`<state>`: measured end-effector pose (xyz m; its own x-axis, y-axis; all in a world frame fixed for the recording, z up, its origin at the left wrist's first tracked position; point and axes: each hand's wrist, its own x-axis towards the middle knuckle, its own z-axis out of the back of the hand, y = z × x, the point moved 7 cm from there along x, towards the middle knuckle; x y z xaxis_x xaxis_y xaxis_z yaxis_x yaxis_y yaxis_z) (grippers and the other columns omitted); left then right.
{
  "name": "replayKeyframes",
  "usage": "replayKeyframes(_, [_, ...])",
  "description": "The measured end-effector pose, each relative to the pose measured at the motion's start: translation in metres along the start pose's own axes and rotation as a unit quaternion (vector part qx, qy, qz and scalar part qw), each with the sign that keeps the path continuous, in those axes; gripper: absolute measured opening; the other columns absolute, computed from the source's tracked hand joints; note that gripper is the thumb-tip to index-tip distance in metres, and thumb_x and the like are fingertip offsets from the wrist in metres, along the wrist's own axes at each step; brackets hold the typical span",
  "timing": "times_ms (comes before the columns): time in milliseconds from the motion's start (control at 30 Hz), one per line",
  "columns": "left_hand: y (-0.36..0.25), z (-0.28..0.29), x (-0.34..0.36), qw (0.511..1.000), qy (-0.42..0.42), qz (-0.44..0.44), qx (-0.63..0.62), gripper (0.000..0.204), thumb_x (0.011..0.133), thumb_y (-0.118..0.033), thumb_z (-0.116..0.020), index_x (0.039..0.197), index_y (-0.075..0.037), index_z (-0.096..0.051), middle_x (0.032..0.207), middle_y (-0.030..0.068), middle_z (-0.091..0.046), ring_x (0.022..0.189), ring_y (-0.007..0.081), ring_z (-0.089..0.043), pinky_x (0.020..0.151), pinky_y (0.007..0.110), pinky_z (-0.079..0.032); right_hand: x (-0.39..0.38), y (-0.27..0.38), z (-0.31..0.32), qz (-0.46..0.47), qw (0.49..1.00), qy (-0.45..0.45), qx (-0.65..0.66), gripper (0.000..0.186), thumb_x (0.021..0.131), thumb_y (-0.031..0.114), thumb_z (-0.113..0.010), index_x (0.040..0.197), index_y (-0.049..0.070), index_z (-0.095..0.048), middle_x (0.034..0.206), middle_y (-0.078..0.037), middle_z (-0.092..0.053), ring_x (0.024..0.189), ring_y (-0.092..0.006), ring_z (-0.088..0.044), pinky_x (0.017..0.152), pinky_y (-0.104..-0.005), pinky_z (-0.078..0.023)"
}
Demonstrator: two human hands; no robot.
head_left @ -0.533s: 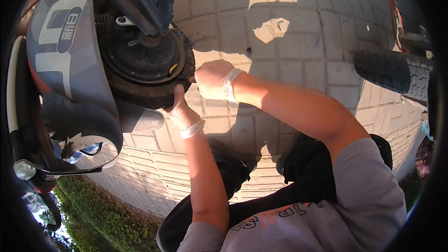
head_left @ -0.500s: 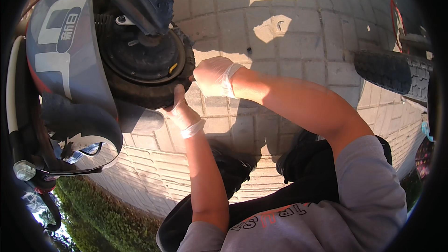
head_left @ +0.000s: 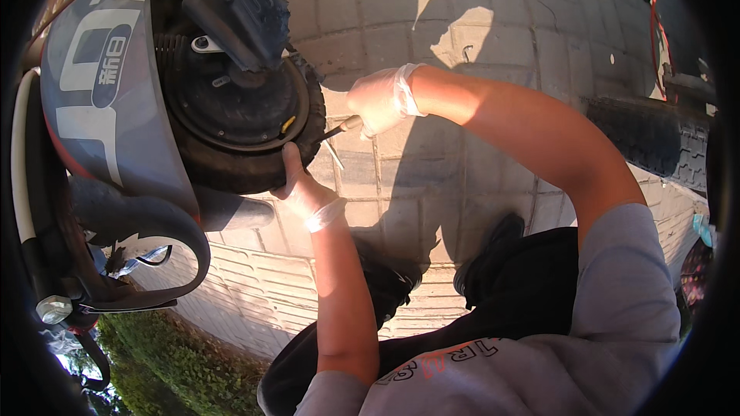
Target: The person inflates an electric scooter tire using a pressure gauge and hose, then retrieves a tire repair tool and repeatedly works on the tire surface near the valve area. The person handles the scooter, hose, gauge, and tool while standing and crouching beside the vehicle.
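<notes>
In a thin clear glove, my left hand (head_left: 299,185) grips the near edge of a dark scooter tyre (head_left: 239,173), its thumb on the sidewall and its fingers hidden beneath. My right hand (head_left: 378,102), also gloved, is closed around the pale handle of a slim, screwdriver-like tool (head_left: 351,124). The tool's dark shaft points left, and its tip meets or nearly meets the tread; I cannot tell which. Inside the tyre sits a round black wheel hub (head_left: 231,108) with a small yellow piece (head_left: 287,124) near its rim.
A grey body panel (head_left: 116,69) of the scooter rises left of the wheel. Above the hub juts a black mudguard piece (head_left: 254,19). Another treaded tyre (head_left: 655,135) and a red cable (head_left: 656,27) are at the right. Paving (head_left: 501,85) lies below; a hedge (head_left: 169,347) stands at lower left.
My right hand has pulled back to the right from the tyre, and the tool's shaft now shows. My left hand stays on the tyre, slightly lower in view.
</notes>
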<state>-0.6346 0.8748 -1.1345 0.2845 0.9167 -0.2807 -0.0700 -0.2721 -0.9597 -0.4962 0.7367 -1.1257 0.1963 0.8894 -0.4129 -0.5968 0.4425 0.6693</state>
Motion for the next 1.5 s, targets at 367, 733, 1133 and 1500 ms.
replayKeyframes(367, [0.003,0.013,0.007,0.95,-0.258,-0.013,0.178,0.101,0.055,-0.052,-0.087,0.115,0.019,-0.048,0.111,0.0272,-0.063,0.096,0.0319,-0.064,0.085,0.035,-0.053,-0.044,-0.059,-0.014,-0.109,0.989,-0.074,0.071,0.036,0.081,0.029,-0.066,0.093,-0.004,-0.068,0.086,-0.022,-0.067,0.082,-0.0357,-0.066,0.075,-0.0423,-0.051])
replayKeyframes(733, [-0.009,0.019,0.015,0.999,0.034,-0.013,-0.008,0.077,0.076,-0.031,-0.081,0.135,-0.006,-0.039,0.13,0.0079,-0.055,0.117,0.0188,-0.049,0.107,0.038,-0.029,-0.03,-0.068,-0.042,-0.102,0.981,-0.092,0.14,0.04,0.081,0.033,-0.066,0.094,-0.004,-0.069,0.091,-0.021,-0.068,0.087,-0.0349,-0.066,0.076,-0.0416,-0.052])
replayKeyframes(1133, [0.0,0.056,0.028,0.979,0.163,-0.119,0.003,0.042,0.087,-0.013,-0.067,0.126,-0.007,-0.052,0.117,0.0016,-0.059,0.102,0.0132,-0.053,0.085,0.03,-0.039,-0.044,-0.057,-0.087,-0.134,0.968,-0.097,0.187,0.047,0.087,0.041,-0.061,0.089,-0.006,-0.064,0.082,-0.026,-0.063,0.08,-0.0411,-0.062,0.074,-0.0466,-0.047])
replayKeyframes(1500, [-0.014,0.046,0.032,0.981,0.14,-0.092,0.096,0.049,0.093,-0.023,-0.063,0.135,-0.007,-0.044,0.13,0.005,-0.053,0.109,0.0181,-0.054,0.094,0.036,-0.042,-0.035,0.028,-0.069,-0.058,0.97,-0.145,0.189,0.041,0.091,0.039,-0.055,0.097,-0.001,-0.065,0.096,-0.02,-0.06,0.088,-0.0377,-0.061,0.079,-0.0455,-0.048])
